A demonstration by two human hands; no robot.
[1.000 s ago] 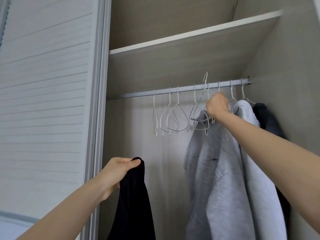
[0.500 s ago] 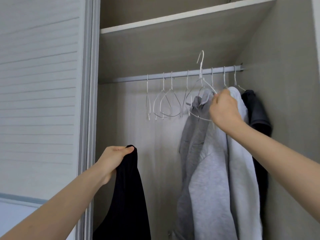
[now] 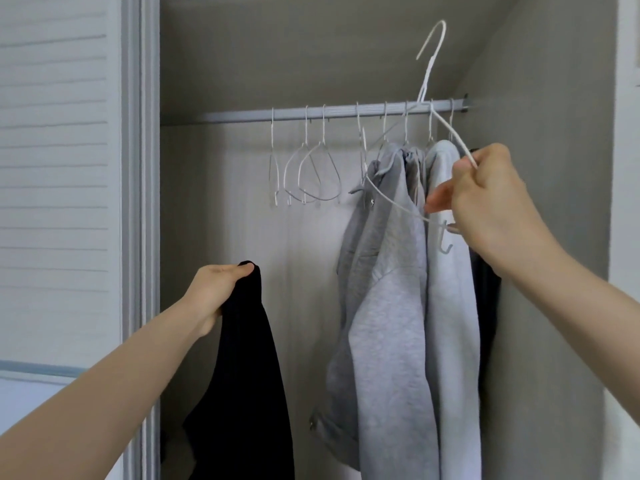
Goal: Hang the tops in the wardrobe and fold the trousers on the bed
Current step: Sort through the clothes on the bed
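A person's left hand (image 3: 216, 289), nearest the camera at lower left, has its grip curled tight round the bunched top edge of a black top (image 3: 242, 375), thumb pressed over the fabric; the garment hangs straight down from the fist in front of the open wardrobe (image 3: 554, 237), plain and dark, its lower part running out of view.

Higher and to the right, the right hand (image 3: 485, 202) holds a white wire hanger (image 3: 427, 74) clear of the rail. The grip is closed round the hanger's shoulder wire, with the forefinger stretched along the lower bar. The hanger is tilted, its hook pointing up above the rail and touching nothing.

Behind the hands, inside the wardrobe, a grey metal rail (image 3: 311, 114) spans the compartment. Several empty wire hangers (image 3: 304, 174) hang together at its middle. To their right hang a grey hooded sweatshirt (image 3: 388, 289) and, just beside it, a paler grey top (image 3: 450, 323), the two touching. A dark garment (image 3: 486, 306) hangs at the far right against the side wall, mostly hidden by the right forearm, so its kind cannot be told.

A white slatted sliding door (image 3: 52, 168) stands at the left, beside the wardrobe's frame.
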